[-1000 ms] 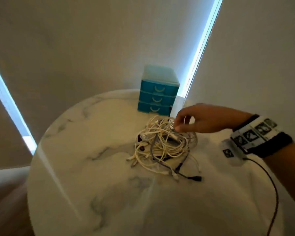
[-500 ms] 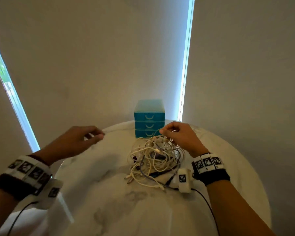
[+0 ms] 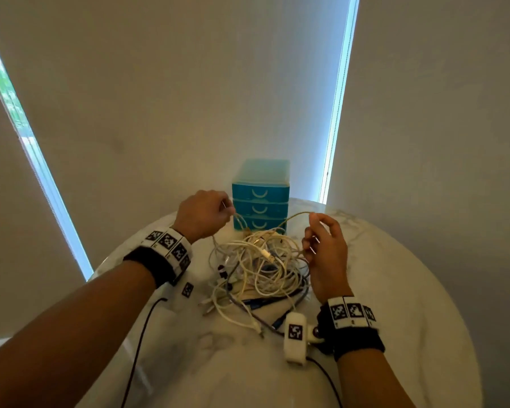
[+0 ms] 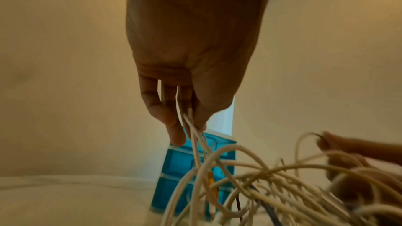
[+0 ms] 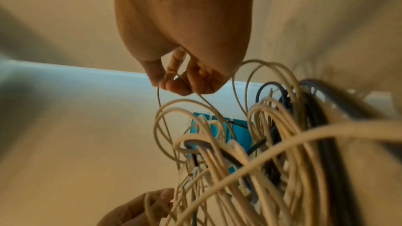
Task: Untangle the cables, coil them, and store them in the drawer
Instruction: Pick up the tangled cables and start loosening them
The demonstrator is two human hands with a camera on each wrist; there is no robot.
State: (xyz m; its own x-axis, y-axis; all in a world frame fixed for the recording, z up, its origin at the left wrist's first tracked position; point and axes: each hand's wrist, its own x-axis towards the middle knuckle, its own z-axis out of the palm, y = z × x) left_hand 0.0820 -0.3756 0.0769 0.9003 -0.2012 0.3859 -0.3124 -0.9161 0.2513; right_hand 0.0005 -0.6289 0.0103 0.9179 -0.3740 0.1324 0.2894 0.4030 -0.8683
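A tangle of white and dark cables (image 3: 259,269) lies on the round marble table (image 3: 395,290), in front of a small blue three-drawer unit (image 3: 260,195) with all drawers closed. My left hand (image 3: 206,214) is raised at the pile's far left and pinches thin white strands (image 4: 191,126) between thumb and fingers. My right hand (image 3: 324,245) is at the pile's right side and pinches a thin white loop (image 5: 172,82) that arcs up from the heap. The cables (image 5: 250,143) hang slack below both hands.
The drawer unit stands at the table's far edge against a beige wall, with bright window slits (image 3: 336,113) to its right and at the far left. Loose plug ends (image 3: 248,319) trail toward me. Black sensor leads (image 3: 139,343) run from both wristbands.
My left hand has come in from the left and taken hold of strands at the pile's far left. My right hand has shifted right and lifted a loop.
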